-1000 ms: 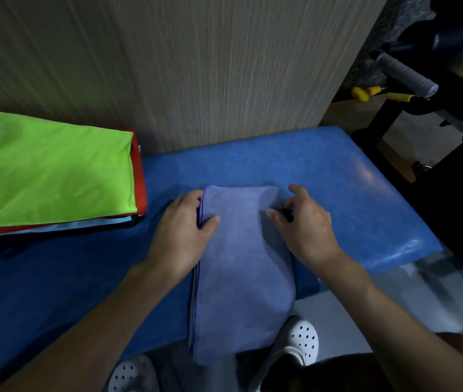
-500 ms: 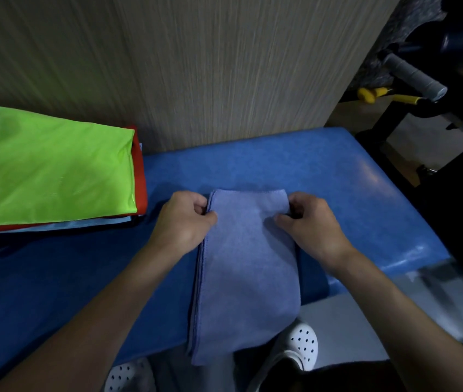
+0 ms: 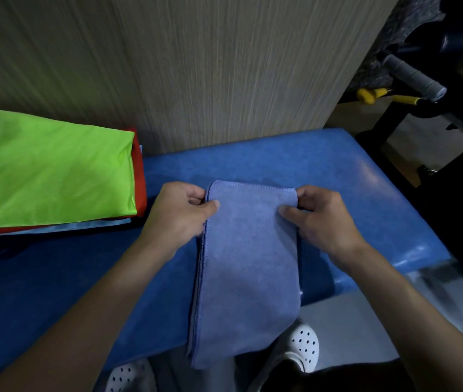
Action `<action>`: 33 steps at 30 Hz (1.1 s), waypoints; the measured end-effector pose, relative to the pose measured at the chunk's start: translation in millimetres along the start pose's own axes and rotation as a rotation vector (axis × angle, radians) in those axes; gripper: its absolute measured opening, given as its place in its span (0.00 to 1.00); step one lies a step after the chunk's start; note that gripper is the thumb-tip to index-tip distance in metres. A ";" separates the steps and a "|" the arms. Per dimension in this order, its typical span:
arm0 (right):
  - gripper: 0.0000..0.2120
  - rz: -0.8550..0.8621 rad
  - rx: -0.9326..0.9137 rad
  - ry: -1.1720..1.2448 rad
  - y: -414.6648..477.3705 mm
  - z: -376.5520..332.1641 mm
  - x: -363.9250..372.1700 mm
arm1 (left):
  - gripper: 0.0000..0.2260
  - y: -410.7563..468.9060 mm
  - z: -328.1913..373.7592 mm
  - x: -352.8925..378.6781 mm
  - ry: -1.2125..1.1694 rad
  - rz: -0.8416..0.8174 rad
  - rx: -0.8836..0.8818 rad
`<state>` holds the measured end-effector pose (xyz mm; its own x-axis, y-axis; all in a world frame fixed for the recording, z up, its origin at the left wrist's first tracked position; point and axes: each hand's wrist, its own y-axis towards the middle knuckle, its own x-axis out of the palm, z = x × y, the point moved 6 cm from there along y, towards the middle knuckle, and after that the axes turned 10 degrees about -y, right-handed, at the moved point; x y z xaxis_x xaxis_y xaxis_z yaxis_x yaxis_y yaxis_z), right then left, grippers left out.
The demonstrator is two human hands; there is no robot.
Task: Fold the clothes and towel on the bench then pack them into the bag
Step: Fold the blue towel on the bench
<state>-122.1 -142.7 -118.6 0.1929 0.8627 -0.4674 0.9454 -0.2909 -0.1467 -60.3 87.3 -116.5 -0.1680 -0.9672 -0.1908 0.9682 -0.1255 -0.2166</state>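
Note:
A blue-grey towel [image 3: 248, 267], folded into a long strip, lies across the blue padded bench [image 3: 351, 176]; its near end hangs over the bench's front edge. My left hand [image 3: 180, 213] pinches the towel's far left corner, thumb on top. At the far right corner, my right hand [image 3: 319, 215] pinches the cloth in the same way. A stack of folded clothes [image 3: 49, 171], lime green on top with red and light blue under it, sits at the left of the bench.
A wood-grain wall [image 3: 196, 66] stands right behind the bench. Black gym equipment [image 3: 433, 114] with a grey grip and yellow handles fills the right side. My white perforated shoes [image 3: 301, 343] show on the floor below the bench's front edge.
Both hands went from resting flat beside the towel's far end to curling and pinching its two far corners. The towel's far edge has lifted slightly.

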 end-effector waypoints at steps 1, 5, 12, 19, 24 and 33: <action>0.07 -0.007 0.010 0.022 -0.6 -1.0 -0.2 | 0.01 -0.5 0.2 0.0 -0.011 0.002 -0.010; 0.07 -0.006 0.013 0.167 -1.4 -5.9 -0.9 | 0.03 -4.3 5.6 2.5 -0.156 -0.002 0.006; 0.08 -0.044 -0.157 0.048 0.0 -8.8 -0.2 | 0.10 -6.9 7.4 7.3 -0.030 -0.164 0.221; 0.15 0.033 -0.526 -0.424 -11.0 -9.4 -2.7 | 0.09 -15.5 0.6 1.7 0.273 -0.256 0.433; 0.12 -0.013 -0.555 -0.599 -14.3 -1.9 1.1 | 0.12 -20.4 -2.1 6.7 0.545 -0.302 0.581; 0.08 -0.056 -0.525 -0.674 -17.9 1.1 5.6 | 0.08 -17.3 -7.8 8.8 0.674 -0.252 0.603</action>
<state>-138.3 -133.2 -119.5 0.1021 0.3915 -0.9145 0.9802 0.1174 0.1597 -79.9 82.7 -121.9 -0.2750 -0.5875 -0.7610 0.7897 -0.5896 0.1698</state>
